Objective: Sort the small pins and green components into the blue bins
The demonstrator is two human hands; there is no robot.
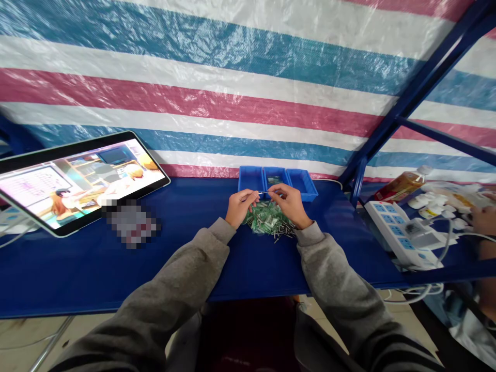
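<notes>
My left hand (241,206) and my right hand (290,203) face each other above the table, fingertips pinched. Between them runs a small thin pale rod (264,192), one end in each pinch; its exact kind is too small to make out. Below my hands lies a pile of small green-tinted clear plastic pieces (266,219), which look like little bags. Several short dark metal pins (285,228) are strewn at the pile's right side, near my right wrist. Just behind my hands stand a left blue bin (244,179), a middle blue bin (274,170) with small greenish pieces, and a right blue bin (310,192).
A tablet (112,178) playing a cartoon leans at the left of the blue table (186,258), with a blurred-out item before it. At the right are a blue metal frame (360,160), a power strip (399,232) with cables, a drink bottle (403,185), and another person's hand (484,219).
</notes>
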